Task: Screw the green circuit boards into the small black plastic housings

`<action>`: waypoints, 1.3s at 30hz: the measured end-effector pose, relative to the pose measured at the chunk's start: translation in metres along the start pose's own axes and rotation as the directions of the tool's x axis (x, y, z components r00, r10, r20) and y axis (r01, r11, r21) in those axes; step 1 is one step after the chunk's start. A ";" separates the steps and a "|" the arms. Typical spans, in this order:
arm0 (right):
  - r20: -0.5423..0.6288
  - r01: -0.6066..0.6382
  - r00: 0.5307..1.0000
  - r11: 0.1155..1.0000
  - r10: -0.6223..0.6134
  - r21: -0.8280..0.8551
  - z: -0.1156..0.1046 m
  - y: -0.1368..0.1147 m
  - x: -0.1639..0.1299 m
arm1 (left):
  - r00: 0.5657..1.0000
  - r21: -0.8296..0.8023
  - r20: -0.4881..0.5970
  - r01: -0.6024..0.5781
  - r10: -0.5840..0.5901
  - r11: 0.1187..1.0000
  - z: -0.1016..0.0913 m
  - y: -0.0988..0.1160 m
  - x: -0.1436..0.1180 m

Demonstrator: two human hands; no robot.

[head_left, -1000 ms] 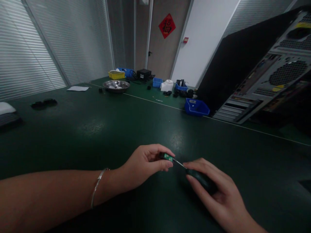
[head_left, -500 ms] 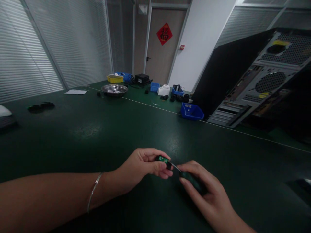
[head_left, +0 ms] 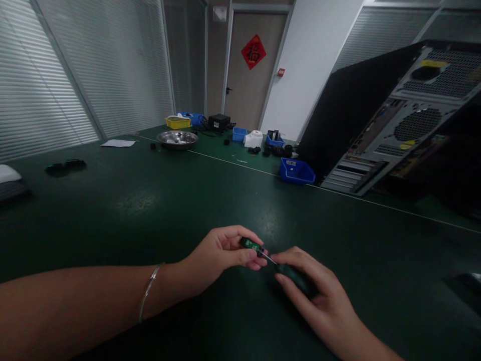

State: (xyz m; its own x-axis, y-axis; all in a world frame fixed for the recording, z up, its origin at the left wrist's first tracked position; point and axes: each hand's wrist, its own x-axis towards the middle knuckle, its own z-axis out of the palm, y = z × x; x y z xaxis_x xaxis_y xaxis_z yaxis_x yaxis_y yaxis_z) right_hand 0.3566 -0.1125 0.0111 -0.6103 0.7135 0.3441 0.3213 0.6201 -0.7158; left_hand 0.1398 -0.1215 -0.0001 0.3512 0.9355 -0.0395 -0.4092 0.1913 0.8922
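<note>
My left hand (head_left: 221, 255) pinches a small green circuit board (head_left: 249, 244) between thumb and fingers, low over the dark green table (head_left: 150, 200). My right hand (head_left: 319, 301) grips the dark handle of a screwdriver (head_left: 293, 275). Its thin metal shaft (head_left: 267, 257) points left and its tip meets the board. A thin bracelet (head_left: 148, 293) circles my left wrist. Both hands are close together near the table's front edge.
An open computer case (head_left: 394, 120) stands tilted at the right. A blue bin (head_left: 296, 173) sits beside it. Farther back are a steel bowl (head_left: 177, 139), a yellow tray (head_left: 178, 122), other blue bins (head_left: 239, 134), a paper sheet (head_left: 118, 143) and black parts (head_left: 63, 166) at the left.
Both hands have shifted slightly left with the board and screwdriver still joined. The view tilted upward a little, so the far objects sit lower in the frame than a second ago.
</note>
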 end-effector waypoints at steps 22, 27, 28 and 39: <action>-0.095 -0.035 0.995 0.998 0.030 -0.044 -0.002 0.012 -0.006 | 0.995 -0.002 0.094 -0.029 0.029 1.000 -0.007 -0.004 0.003; -0.138 -0.055 0.989 0.996 0.044 -0.072 -0.002 0.014 -0.005 | 0.998 0.034 0.065 -0.029 0.027 0.999 -0.007 -0.001 0.008; -0.145 -0.052 0.989 0.996 0.040 -0.079 -0.002 0.015 -0.005 | 0.998 0.031 0.057 -0.032 0.030 0.999 -0.007 -0.001 0.008; -0.060 0.018 0.998 0.998 -0.021 -0.055 -0.002 0.009 -0.001 | 0.995 0.125 0.077 -0.069 0.060 0.990 -0.009 -0.005 0.008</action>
State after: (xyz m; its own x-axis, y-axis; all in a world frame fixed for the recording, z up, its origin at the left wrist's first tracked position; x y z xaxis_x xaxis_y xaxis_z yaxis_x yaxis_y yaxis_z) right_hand 0.3616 -0.1070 0.0049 -0.5725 0.7185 0.3950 0.3494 0.6496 -0.6752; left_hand 0.1376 -0.1121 -0.0091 0.3895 0.9197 0.0487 -0.3236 0.0872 0.9422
